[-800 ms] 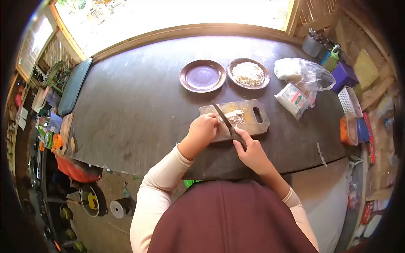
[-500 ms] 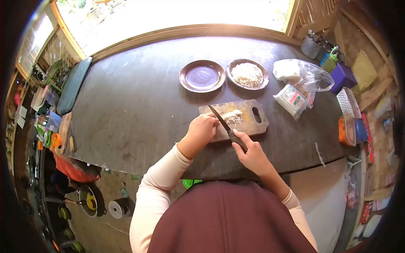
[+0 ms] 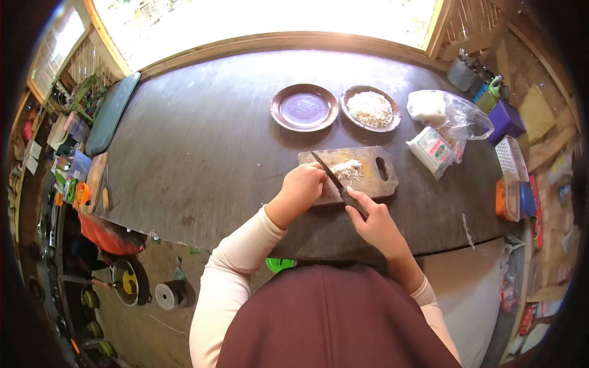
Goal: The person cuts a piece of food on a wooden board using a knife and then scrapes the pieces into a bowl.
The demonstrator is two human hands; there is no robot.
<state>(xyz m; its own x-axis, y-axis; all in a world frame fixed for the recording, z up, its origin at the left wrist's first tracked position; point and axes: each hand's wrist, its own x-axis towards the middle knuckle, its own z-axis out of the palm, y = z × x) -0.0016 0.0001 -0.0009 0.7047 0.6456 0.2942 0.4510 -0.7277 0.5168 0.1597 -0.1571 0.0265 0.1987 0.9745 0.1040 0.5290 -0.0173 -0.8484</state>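
My right hand (image 3: 375,222) grips the dark handle of a knife (image 3: 331,176), its blade slanting up and left over the wooden cutting board (image 3: 383,189). Beside the blade, on the board, lies a small heap of chopped pale strands (image 3: 348,170). My left hand (image 3: 300,190) rests at the board's left side with its fingers curled together, close to the blade. Whatever those fingers pinch is hidden. Beyond the board stand a brown plate (image 3: 305,108) with nothing on it and a second plate (image 3: 345,116) heaped with pale shreds (image 3: 370,109).
To the right lie a white printed packet (image 3: 431,150) and a clear plastic bag (image 3: 460,116). Purple (image 3: 506,121) and white containers line the table's right edge. A dark green tray (image 3: 113,113) leans at the left. Below left, a person's hand (image 3: 101,283) is near a pot (image 3: 138,288).
The whole view has shifted slightly, so the table and board sit farther right in the picture. My hands and the knife keep nearly the same place on the board.
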